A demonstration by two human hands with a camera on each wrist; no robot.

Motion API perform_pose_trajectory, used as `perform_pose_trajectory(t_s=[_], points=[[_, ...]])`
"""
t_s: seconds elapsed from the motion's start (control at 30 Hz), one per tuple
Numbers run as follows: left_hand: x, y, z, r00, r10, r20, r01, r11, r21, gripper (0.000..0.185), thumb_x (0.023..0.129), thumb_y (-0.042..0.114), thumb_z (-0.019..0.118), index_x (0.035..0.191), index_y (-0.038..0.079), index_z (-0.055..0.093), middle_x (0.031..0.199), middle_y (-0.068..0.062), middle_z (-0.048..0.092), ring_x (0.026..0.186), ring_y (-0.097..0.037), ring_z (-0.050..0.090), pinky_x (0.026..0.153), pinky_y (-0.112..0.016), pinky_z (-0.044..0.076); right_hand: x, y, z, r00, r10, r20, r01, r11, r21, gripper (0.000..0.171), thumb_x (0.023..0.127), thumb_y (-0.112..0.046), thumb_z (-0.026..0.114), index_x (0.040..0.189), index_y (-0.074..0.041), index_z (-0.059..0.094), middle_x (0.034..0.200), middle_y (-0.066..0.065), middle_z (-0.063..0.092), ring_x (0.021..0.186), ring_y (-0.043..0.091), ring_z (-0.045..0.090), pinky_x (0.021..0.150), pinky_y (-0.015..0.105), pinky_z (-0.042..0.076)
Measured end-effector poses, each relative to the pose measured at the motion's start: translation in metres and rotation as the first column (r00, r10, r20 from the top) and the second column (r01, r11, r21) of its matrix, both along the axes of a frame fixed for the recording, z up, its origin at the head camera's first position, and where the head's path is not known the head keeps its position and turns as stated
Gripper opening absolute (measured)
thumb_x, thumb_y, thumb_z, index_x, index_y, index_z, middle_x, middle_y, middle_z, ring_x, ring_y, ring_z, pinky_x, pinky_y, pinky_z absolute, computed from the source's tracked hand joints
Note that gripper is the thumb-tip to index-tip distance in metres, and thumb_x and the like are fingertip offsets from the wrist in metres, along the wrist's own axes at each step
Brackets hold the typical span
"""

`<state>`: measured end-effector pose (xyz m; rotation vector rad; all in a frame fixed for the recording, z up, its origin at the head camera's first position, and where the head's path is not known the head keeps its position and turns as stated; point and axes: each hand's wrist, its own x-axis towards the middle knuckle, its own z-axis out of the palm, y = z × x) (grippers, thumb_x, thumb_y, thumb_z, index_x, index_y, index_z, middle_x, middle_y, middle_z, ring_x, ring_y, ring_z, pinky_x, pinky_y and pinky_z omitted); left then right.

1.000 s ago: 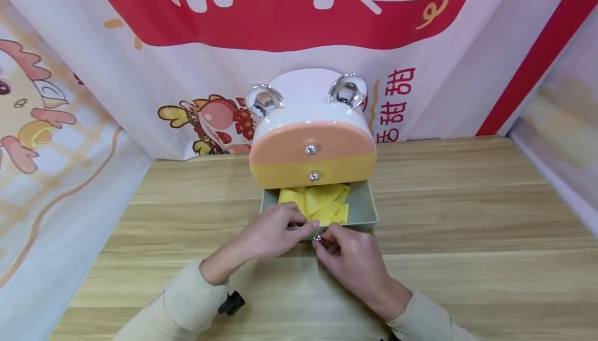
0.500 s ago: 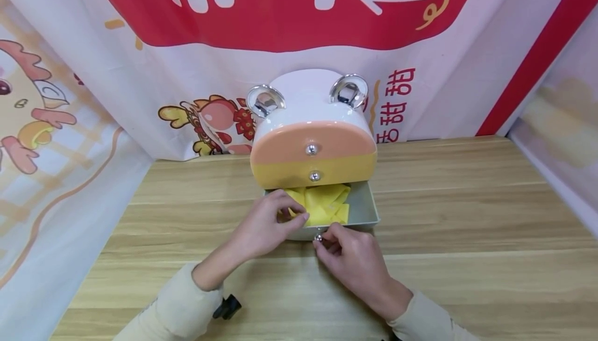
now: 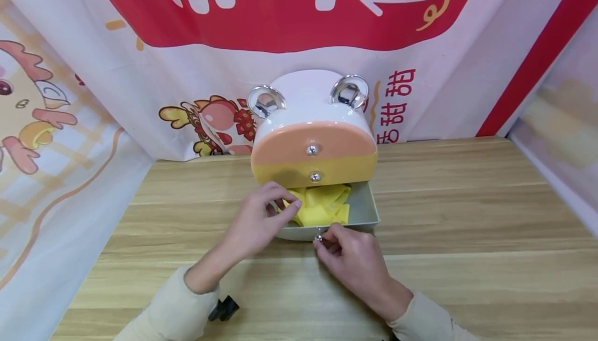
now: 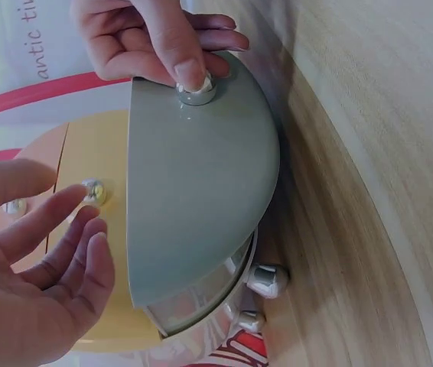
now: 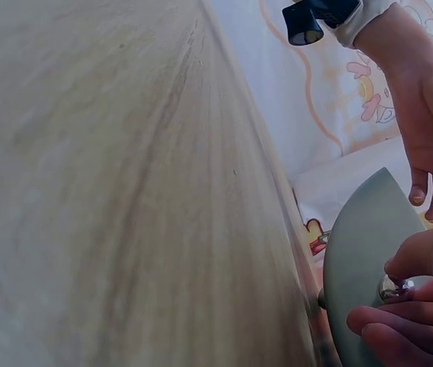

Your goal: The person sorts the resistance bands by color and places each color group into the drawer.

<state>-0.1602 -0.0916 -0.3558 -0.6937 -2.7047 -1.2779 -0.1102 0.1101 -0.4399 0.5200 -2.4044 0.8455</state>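
Note:
A small rounded chest of drawers [image 3: 314, 141] stands against the backdrop, its grey-green bottom drawer [image 3: 367, 207] pulled out. Inside that drawer lies a folded yellow cloth [image 3: 322, 207]. My right hand [image 3: 357, 258] pinches the drawer's silver knob [image 4: 196, 93] between thumb and fingers. Over the drawer's left side hovers my left hand [image 3: 254, 221], fingers loosely bent and nothing held, as the left wrist view also shows. It hides the drawer's left corner in the head view.
Above the drawer are the yellow middle drawer front [image 4: 98, 153] and the orange top one [image 3: 289, 141], both closed, each with a silver knob. Two silver ears [image 3: 266, 101] stick up from the chest. Printed cloth walls [image 3: 444, 86] border the wooden table [image 3: 467, 211].
My left hand has moved left, away from the drawer's front edge and the knob. My right hand stays on the knob, and the drawer has not visibly moved.

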Motion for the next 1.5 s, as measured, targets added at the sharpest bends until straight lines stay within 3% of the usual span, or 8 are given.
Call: perform_pose_trajectory(t_s=[0.2,0.47,0.8,1.03,1.27,1.37,1.5], points=[[-0.004,-0.01,0.006,0.994,0.057,-0.093,-0.039,0.982,0.184,0.011,0.092,0.026,0.067,0.098,0.018,0.073,0.097,0.007,0.066,0.086,-0.009,0.06,0.073,-0.028,0.056,-0.008,-0.001,0.004,0.999,-0.046,0.004,0.046,0.999,-0.022,0.018,0.076,-0.017,0.08,0.075,-0.018,0.062,0.068,-0.011,0.065,0.059,-0.002,0.058,0.054,0.009,0.047],[-0.008,-0.031,0.015,0.979,0.183,-0.089,-0.149,0.943,0.296,0.02,0.093,0.028,0.066,0.103,0.012,0.072,0.103,0.004,0.066,0.094,-0.012,0.062,0.08,-0.029,0.055,-0.017,-0.002,0.006,0.996,-0.081,0.047,0.084,0.995,-0.051,0.017,0.077,-0.017,0.08,0.075,-0.017,0.064,0.068,-0.01,0.065,0.058,0.0,0.058,0.054,0.013,0.048],[-0.01,-0.059,-0.001,0.937,0.343,0.068,-0.348,0.893,0.287,0.023,0.091,0.041,0.066,0.102,0.022,0.071,0.104,0.008,0.068,0.095,-0.013,0.063,0.079,-0.024,0.054,-0.024,-0.004,0.009,0.988,-0.11,0.108,0.116,0.992,-0.054,0.015,0.078,-0.018,0.079,0.078,-0.017,0.064,0.07,-0.009,0.067,0.059,0.0,0.058,0.055,0.015,0.049],[-0.012,-0.064,-0.004,0.922,0.368,0.121,-0.388,0.883,0.264,0.03,0.091,0.044,0.065,0.107,0.019,0.07,0.106,0.006,0.067,0.097,-0.014,0.061,0.077,-0.023,0.054,-0.027,-0.006,0.01,0.985,-0.116,0.126,0.125,0.99,-0.064,0.015,0.078,-0.019,0.08,0.077,-0.02,0.064,0.07,-0.011,0.066,0.06,0.0,0.059,0.055,0.016,0.05],[-0.022,-0.067,-0.011,0.902,0.399,0.166,-0.43,0.862,0.268,0.035,0.092,0.043,0.064,0.116,0.018,0.066,0.115,0.003,0.065,0.107,-0.013,0.058,0.088,-0.028,0.052,-0.03,-0.009,0.009,0.984,-0.111,0.141,0.122,0.99,-0.068,0.015,0.079,-0.021,0.079,0.078,-0.02,0.064,0.07,-0.011,0.066,0.061,0.002,0.061,0.056,0.016,0.05],[-0.035,-0.064,-0.006,0.909,0.383,0.166,-0.416,0.861,0.293,0.04,0.093,0.045,0.061,0.124,0.019,0.062,0.124,0.003,0.061,0.115,-0.014,0.056,0.093,-0.033,0.051,-0.03,-0.009,0.009,0.984,-0.11,0.14,0.12,0.991,-0.064,0.015,0.079,-0.021,0.079,0.078,-0.02,0.064,0.071,-0.011,0.067,0.061,0.003,0.062,0.057,0.017,0.05],[-0.054,-0.056,0.01,0.939,0.32,0.123,-0.343,0.868,0.359,0.044,0.093,0.047,0.061,0.128,0.022,0.06,0.13,0.004,0.058,0.119,-0.015,0.054,0.096,-0.038,0.051,-0.03,-0.009,0.009,0.983,-0.115,0.141,0.124,0.991,-0.054,0.015,0.079,-0.021,0.079,0.078,-0.019,0.064,0.071,-0.011,0.067,0.061,0.003,0.062,0.057,0.017,0.05]])
